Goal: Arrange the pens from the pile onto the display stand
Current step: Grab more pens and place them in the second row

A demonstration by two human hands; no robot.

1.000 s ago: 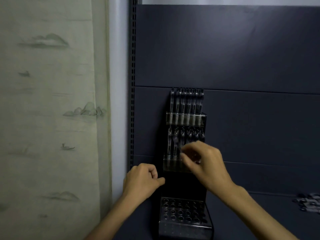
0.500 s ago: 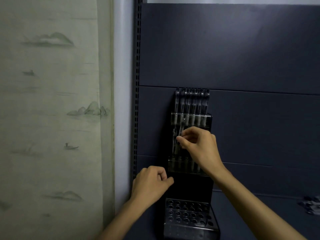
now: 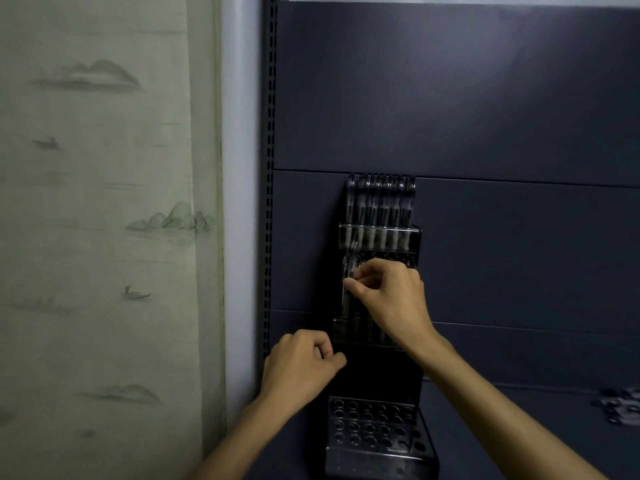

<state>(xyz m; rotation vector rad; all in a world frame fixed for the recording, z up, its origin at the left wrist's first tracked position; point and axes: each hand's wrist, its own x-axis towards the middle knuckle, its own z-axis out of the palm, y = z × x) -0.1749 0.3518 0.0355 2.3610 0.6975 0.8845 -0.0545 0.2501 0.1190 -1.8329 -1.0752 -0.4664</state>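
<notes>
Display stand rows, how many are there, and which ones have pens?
3. The top row is full of pens, the middle row has pens where the right hand works, and the bottom row shows only holes.

Dim in here, a flat greyish light with no hard shadows. A faint paler sheen lies on the dark panel (image 3: 485, 81) well above the gripping hand. The pens by the fingers are smeared soft; frame edges bow slightly.

dark shelf (image 3: 519, 427), display stand (image 3: 379, 441), pen pile (image 3: 620, 407)
</notes>
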